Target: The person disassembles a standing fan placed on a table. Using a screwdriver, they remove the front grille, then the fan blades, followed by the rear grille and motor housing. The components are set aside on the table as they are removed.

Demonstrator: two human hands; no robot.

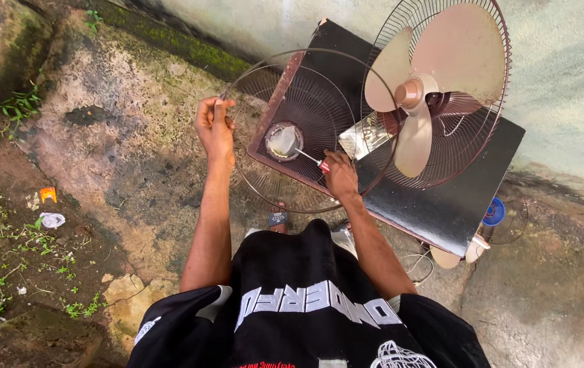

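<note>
Now, grille: your wire fan guard lies mostly on the dark surface, its near and left edge hanging out past it over the ground.
Left hand: your left hand is closed on the guard's outer rim at its left edge, fingers pinched round the wire.
Right hand: your right hand is wrapped round a screwdriver with a red handle; its tip points at the round hub cap in the guard's middle.
Weight: judge it light, thin wire and mostly air.
Stiffness: the rim looks the firmest part; the fine spokes will likely bend or spring if you press on them.
Grip: take it by the rim, as you do now, or by the hub; keep off the spokes.
Slip: bare wire is narrow and may roll in your fingers, so a full pinch suits it.
Beside it: the fan, with pale blades in its rear cage, stands just right of the guard, overlapping its edge.
</note>
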